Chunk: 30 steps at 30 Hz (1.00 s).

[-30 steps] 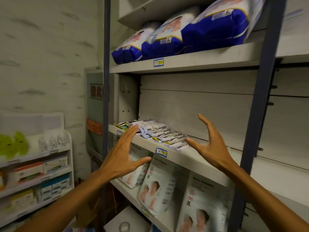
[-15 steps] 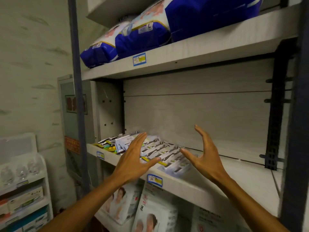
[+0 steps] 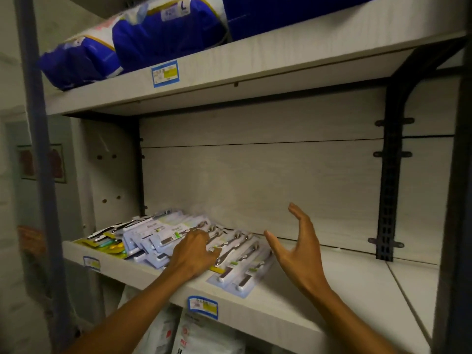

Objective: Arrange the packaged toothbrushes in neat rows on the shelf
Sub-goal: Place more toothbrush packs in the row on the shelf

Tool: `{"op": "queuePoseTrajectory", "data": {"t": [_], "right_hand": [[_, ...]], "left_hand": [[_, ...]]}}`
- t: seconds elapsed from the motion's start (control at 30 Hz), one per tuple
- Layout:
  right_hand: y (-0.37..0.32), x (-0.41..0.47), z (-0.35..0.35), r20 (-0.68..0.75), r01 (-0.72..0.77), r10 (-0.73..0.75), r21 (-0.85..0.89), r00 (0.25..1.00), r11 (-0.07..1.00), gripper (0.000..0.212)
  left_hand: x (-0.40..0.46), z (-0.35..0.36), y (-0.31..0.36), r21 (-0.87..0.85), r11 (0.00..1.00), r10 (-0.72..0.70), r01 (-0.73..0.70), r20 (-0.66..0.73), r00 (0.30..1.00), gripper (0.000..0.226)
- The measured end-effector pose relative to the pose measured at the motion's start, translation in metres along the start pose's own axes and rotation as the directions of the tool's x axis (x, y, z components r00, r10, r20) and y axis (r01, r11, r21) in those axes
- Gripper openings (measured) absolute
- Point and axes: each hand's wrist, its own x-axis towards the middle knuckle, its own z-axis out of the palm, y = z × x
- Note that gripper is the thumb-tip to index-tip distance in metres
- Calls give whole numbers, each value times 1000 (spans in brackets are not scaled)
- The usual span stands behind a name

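Several packaged toothbrushes (image 3: pixel 237 261) lie flat in an overlapping, slanted spread on the left half of the middle shelf (image 3: pixel 319 297). My left hand (image 3: pixel 194 254) rests palm-down on top of the spread near its middle, fingers curled onto the packs; whether it grips one is unclear. My right hand (image 3: pixel 296 249) hovers open just right of the rightmost packs, fingers spread and pointing up, touching nothing. A few yellow-and-green packs (image 3: pixel 107 242) lie at the far left end.
Blue diaper bags (image 3: pixel 163 34) fill the upper shelf. White diaper packs (image 3: pixel 204 338) stand on the shelf below. A dark bracket rail (image 3: pixel 388 190) runs up the back panel at right. A blue upright post (image 3: pixel 38 149) stands at left. Price labels (image 3: pixel 203 306) mark the shelf edges.
The view has moved in closer to the shelf. My left hand has come down onto the toothbrush packs; my right hand has moved in beside their right end, still open.
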Motion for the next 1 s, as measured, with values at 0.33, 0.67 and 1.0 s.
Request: {"op": "queuePoseTrajectory", "data": {"t": [0.33,0.67,1.0], "right_hand": [[9,-5,7,60,42,-32,-189,998,981,73],[8,-5,4,67,31,-15,-237,998,971,58],[-2,-6,6,161,-113,106,35,981,993,56]], "left_hand": [[8,37,-21,-197,975,71,-102,-159,985,14],[2,17,-13,-474,873,-64,-115,-344,937,18],[-46,27,69,-663,652,122,-370,-389,913,24]]}}
